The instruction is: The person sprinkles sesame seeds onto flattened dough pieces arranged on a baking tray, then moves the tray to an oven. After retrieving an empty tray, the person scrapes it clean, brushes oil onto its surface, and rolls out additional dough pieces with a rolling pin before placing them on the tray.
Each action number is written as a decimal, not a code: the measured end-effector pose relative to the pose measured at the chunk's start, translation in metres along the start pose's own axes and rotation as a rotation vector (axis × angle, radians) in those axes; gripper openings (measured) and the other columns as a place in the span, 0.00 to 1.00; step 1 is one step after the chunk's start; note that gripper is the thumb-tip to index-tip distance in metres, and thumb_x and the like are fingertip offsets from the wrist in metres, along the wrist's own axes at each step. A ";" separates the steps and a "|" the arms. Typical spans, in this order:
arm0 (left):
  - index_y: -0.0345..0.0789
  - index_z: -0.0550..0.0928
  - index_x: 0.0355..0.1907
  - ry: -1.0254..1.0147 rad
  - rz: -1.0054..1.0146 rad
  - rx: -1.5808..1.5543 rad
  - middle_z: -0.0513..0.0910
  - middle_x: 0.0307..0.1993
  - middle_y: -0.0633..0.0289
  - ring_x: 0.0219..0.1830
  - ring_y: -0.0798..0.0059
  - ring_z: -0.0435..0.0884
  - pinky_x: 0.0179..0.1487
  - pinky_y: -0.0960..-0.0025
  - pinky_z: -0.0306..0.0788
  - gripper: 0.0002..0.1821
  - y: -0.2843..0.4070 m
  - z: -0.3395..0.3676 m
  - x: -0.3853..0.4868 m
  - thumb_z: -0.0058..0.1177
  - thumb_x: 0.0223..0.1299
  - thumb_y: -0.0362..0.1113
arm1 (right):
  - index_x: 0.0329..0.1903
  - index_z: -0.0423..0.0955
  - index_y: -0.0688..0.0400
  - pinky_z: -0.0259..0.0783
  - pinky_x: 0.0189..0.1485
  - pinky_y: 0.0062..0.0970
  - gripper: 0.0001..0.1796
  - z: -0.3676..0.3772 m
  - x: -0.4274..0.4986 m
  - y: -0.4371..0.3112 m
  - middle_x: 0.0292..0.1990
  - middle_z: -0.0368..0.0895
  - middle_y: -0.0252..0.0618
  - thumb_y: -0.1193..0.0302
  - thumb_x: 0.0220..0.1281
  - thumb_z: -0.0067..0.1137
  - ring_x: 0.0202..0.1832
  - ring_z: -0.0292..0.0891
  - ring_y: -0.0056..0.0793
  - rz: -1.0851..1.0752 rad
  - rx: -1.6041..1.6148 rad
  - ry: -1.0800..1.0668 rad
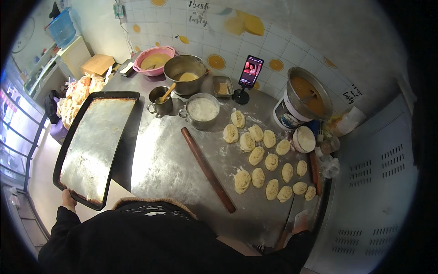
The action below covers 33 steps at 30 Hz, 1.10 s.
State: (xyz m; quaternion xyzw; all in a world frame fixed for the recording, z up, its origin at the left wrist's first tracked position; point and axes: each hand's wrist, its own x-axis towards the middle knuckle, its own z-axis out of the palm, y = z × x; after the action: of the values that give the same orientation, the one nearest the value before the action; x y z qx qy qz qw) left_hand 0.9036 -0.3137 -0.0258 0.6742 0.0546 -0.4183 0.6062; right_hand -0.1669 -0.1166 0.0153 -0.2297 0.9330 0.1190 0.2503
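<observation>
My left hand grips the near left corner of a dark-rimmed metal baking tray, which slants at the left side of the steel table. At the lower right my right hand is blurred beside a pale flat thing at the table's right edge; whether it holds it I cannot tell. A wooden rolling pin lies across the middle of the steel table. To its right are several oval dough pieces, with flour around some of them.
Along the back stand a pink basin, a steel pot, a steel mug, a flour bowl and a phone on a stand. A large bowl tops a bucket at right, near a metal cabinet.
</observation>
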 end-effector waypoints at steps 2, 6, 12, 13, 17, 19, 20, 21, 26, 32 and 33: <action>0.36 0.72 0.30 -0.120 0.000 0.054 0.75 0.23 0.60 0.25 0.60 0.77 0.32 0.53 0.75 0.08 0.006 -0.003 0.001 0.39 0.57 0.37 | 0.72 0.34 0.59 0.64 0.60 0.44 0.49 0.014 0.020 0.008 0.63 0.60 0.56 0.76 0.53 0.56 0.60 0.62 0.55 -0.001 0.056 0.015; 0.37 0.71 0.29 -0.128 0.040 0.043 0.72 0.21 0.60 0.23 0.55 0.74 0.28 0.48 0.73 0.07 0.008 -0.009 0.002 0.40 0.55 0.37 | 0.72 0.33 0.58 0.64 0.60 0.44 0.49 0.024 0.034 0.017 0.64 0.60 0.56 0.77 0.54 0.54 0.60 0.62 0.55 -0.003 0.178 0.048; 0.38 0.70 0.32 -0.068 0.029 0.058 0.73 0.23 0.61 0.24 0.57 0.74 0.30 0.49 0.74 0.07 -0.001 -0.004 0.001 0.40 0.56 0.38 | 0.67 0.53 0.62 0.66 0.57 0.41 0.30 -0.006 0.012 0.008 0.58 0.66 0.58 0.81 0.60 0.44 0.57 0.65 0.55 0.089 0.243 0.159; 0.38 0.70 0.32 -0.046 0.052 0.044 0.73 0.24 0.61 0.25 0.58 0.74 0.30 0.49 0.74 0.07 -0.003 -0.003 0.002 0.40 0.56 0.38 | 0.65 0.59 0.62 0.67 0.57 0.41 0.27 -0.014 0.007 0.005 0.57 0.68 0.59 0.81 0.60 0.43 0.57 0.65 0.56 0.094 0.186 0.190; 0.36 0.72 0.37 -0.129 0.069 0.044 0.76 0.28 0.61 0.30 0.61 0.78 0.36 0.53 0.77 0.09 -0.012 -0.009 0.017 0.39 0.57 0.36 | 0.57 0.67 0.69 0.67 0.54 0.39 0.21 -0.039 -0.027 -0.025 0.50 0.73 0.60 0.80 0.61 0.40 0.52 0.70 0.55 -0.023 0.362 0.530; 0.35 0.73 0.40 -0.200 0.037 0.001 0.78 0.31 0.60 0.33 0.62 0.80 0.38 0.55 0.77 0.11 -0.014 -0.014 0.033 0.39 0.57 0.35 | 0.56 0.67 0.67 0.69 0.49 0.41 0.20 -0.052 -0.057 -0.056 0.47 0.75 0.60 0.80 0.59 0.43 0.50 0.72 0.54 -0.159 0.390 0.727; 0.33 0.74 0.43 -0.230 0.035 0.014 0.81 0.36 0.58 0.37 0.63 0.81 0.42 0.59 0.78 0.13 -0.015 -0.019 0.040 0.39 0.58 0.34 | 0.55 0.66 0.70 0.68 0.51 0.39 0.20 -0.064 -0.071 -0.076 0.46 0.76 0.58 0.79 0.58 0.42 0.49 0.73 0.52 -0.126 0.531 0.603; 0.34 0.77 0.39 -0.402 0.019 0.190 0.81 0.34 0.58 0.37 0.62 0.81 0.45 0.60 0.78 0.12 -0.014 -0.025 0.047 0.39 0.58 0.34 | 0.54 0.66 0.70 0.68 0.52 0.38 0.20 -0.072 -0.089 -0.101 0.46 0.76 0.57 0.79 0.57 0.42 0.49 0.73 0.51 -0.204 0.606 0.568; 0.34 0.79 0.34 -0.396 1.352 1.344 0.79 0.27 0.54 0.33 0.51 0.78 0.34 0.60 0.72 0.12 -0.028 -0.042 0.068 0.49 0.42 0.26 | 0.54 0.66 0.69 0.67 0.54 0.33 0.21 -0.077 -0.186 -0.288 0.48 0.75 0.55 0.77 0.55 0.46 0.50 0.74 0.44 -0.922 0.701 0.337; 0.30 0.74 0.48 -0.084 0.212 0.136 0.79 0.36 0.57 0.35 0.63 0.79 0.40 0.63 0.74 0.17 -0.033 0.003 0.066 0.46 0.54 0.28 | 0.51 0.69 0.67 0.69 0.50 0.34 0.20 -0.036 -0.303 -0.532 0.41 0.79 0.51 0.76 0.53 0.48 0.45 0.76 0.42 -1.316 0.472 0.015; 0.30 0.73 0.49 -0.082 0.231 0.139 0.79 0.37 0.57 0.35 0.64 0.79 0.40 0.64 0.74 0.18 -0.023 0.008 0.059 0.46 0.54 0.28 | 0.50 0.69 0.66 0.69 0.50 0.35 0.20 -0.034 -0.317 -0.570 0.41 0.79 0.53 0.75 0.52 0.48 0.45 0.77 0.45 -1.419 0.431 -0.014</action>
State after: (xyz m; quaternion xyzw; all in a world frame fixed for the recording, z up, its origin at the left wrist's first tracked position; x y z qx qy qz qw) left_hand 0.9237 -0.3400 -0.0802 0.6987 -0.0771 -0.3758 0.6039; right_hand 0.3411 -0.5046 0.1487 -0.7225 0.5614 -0.2555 0.3124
